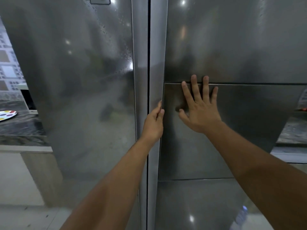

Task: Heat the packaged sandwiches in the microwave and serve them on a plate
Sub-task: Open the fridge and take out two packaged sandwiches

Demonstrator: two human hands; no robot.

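Note:
A tall steel two-door refrigerator fills the view, both doors closed. My left hand [153,124] curls its fingers around the inner edge of the right door [232,47] at the centre gap. My right hand [200,107] lies flat with fingers spread on the rectangular inset panel [249,130] of that door. A white plate with coloured spots [7,115] sits on the dark counter at the far left. No sandwiches or microwave are in view.
The left refrigerator door [83,80] stands closed beside a dark marble counter [20,128] with pale cabinets below. Another counter [294,130] shows at the right edge. Patterned wall tiles are at the upper left.

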